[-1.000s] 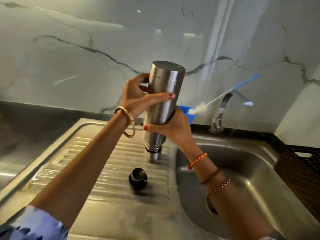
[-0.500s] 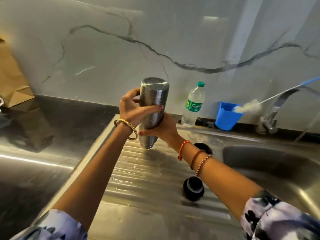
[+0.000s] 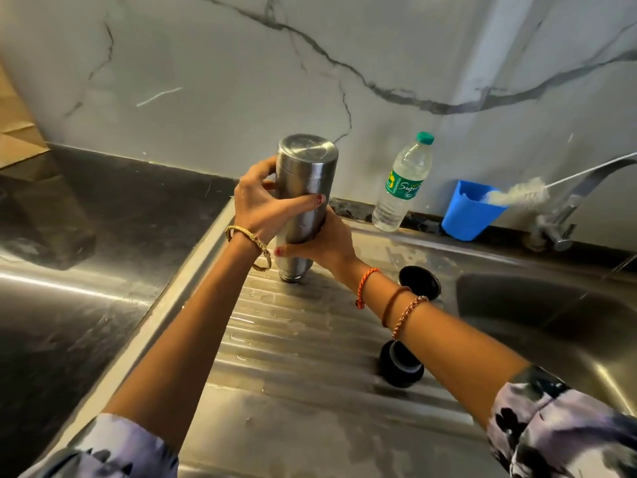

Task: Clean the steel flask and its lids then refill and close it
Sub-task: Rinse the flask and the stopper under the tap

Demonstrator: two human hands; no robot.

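Now both hands, left hand (image 3: 265,205) above right hand (image 3: 324,243), grip the inverted flask (image 3: 303,188).

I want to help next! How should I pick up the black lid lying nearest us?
Come from above and pinch the black lid around its narrower upper part with your fingers. It sits on the ribbed draining board, so only the top and sides are free.

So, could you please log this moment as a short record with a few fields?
flask: steel flask, upside down, mouth at the ribbed drainboard
left hand: left hand grips the flask's upper body
right hand: right hand grips it lower down
lids: two black lids on the drainboard, both off
backdrop: water bottle, blue cup holding a bottle brush
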